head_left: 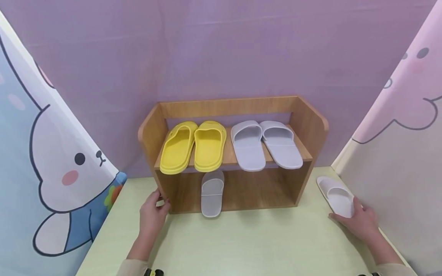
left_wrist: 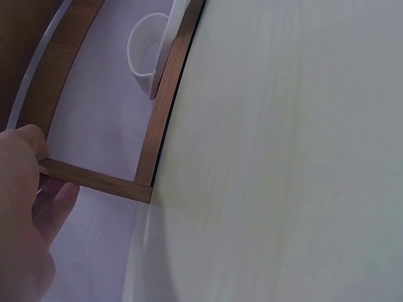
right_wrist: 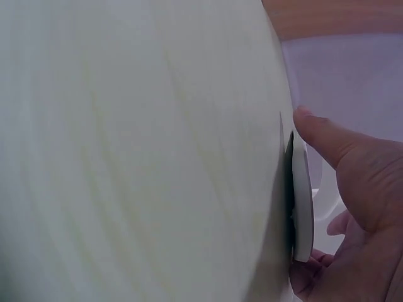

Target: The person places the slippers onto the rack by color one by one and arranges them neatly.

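A small wooden shoe rack [head_left: 312, 130] with two tiers stands against the purple backdrop. My left hand [head_left: 154, 212] grips the edge of its left side panel, thumb and fingers on opposite faces, also seen in the left wrist view. On the table to the right lies a white slipper [head_left: 340, 201], heel end towards me. My right hand [head_left: 362, 222] holds that end, thumb at one side and fingers at the other. In the right wrist view, a dark gap shows under the slipper's sole [right_wrist: 303, 207]. A matching white slipper [head_left: 212, 199] sits on the lower tier, left of centre.
Yellow slippers [head_left: 208, 153] and pale lilac slippers [head_left: 283, 151] stand as pairs on the upper tier. Cloth with a rabbit picture [head_left: 76, 184] borders the left, and a printed cloth [head_left: 397, 153] borders the right, close to my right hand. The pale table [head_left: 241, 241] extends in front.
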A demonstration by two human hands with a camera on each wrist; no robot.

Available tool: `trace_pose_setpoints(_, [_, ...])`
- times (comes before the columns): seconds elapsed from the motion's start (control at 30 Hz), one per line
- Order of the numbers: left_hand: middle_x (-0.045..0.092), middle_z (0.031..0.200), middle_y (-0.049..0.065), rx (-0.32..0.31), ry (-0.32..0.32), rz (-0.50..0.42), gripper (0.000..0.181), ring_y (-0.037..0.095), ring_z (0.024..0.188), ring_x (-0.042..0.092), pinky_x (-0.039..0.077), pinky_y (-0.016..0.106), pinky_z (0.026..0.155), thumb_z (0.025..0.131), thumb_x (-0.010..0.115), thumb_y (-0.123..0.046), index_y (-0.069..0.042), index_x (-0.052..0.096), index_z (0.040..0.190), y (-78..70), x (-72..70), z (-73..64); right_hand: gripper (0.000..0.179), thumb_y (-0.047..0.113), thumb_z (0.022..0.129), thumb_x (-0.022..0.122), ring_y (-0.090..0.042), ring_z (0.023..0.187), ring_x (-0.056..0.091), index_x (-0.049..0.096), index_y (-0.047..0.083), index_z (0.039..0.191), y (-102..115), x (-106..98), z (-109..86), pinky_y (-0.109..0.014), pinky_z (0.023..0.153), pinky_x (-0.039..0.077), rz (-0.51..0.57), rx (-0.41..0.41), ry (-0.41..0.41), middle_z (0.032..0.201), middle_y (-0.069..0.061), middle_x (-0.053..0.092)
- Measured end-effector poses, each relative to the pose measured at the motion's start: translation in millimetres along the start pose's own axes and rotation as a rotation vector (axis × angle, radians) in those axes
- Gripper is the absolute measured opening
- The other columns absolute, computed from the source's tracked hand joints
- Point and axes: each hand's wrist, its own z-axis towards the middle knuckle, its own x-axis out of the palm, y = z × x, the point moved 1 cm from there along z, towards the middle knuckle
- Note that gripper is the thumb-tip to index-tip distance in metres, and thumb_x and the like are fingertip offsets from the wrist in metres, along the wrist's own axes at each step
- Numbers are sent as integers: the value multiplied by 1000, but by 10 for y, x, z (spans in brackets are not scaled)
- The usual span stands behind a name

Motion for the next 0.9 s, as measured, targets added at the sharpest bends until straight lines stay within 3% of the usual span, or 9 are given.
trace_pose_setpoints(0.27, [75, 127, 15, 1, 1, 14, 42, 37, 115, 75, 69, 46, 82, 95, 78, 4, -7, 70, 135, 2, -1, -3, 121, 60, 92, 82, -74, 120, 37, 22, -24, 156, -43, 13, 47, -77, 97, 38, -48, -18, 15, 125, -62, 36])
trace_pose_setpoints(0.53, [74, 127, 14, -13, 11, 26, 41, 37, 116, 74, 69, 47, 84, 96, 77, 4, -7, 69, 135, -20, -2, 0, 94, 55, 91, 84, -64, 110, 42, 49, -26, 123, -97, 37, 89, -68, 89, 39, -77, -55, -8, 113, -52, 51])
trace_pose_setpoints(0.7, [73, 128, 14, -14, 17, 27, 42, 37, 118, 73, 69, 47, 84, 97, 77, 5, -7, 69, 136, -27, -2, -3, 94, 52, 90, 85, -60, 107, 43, 51, -28, 123, -100, 35, 120, -64, 88, 36, -50, -48, 13, 112, -46, 60])
trace_pose_setpoints(0.9, [73, 127, 13, -16, 17, 29, 42, 36, 117, 73, 69, 47, 84, 97, 78, 4, -8, 69, 136, -13, -4, -8, 95, 48, 86, 86, -66, 112, 43, 48, -31, 123, -49, 63, 128, -71, 94, 41, -47, 8, 10, 114, -51, 57])
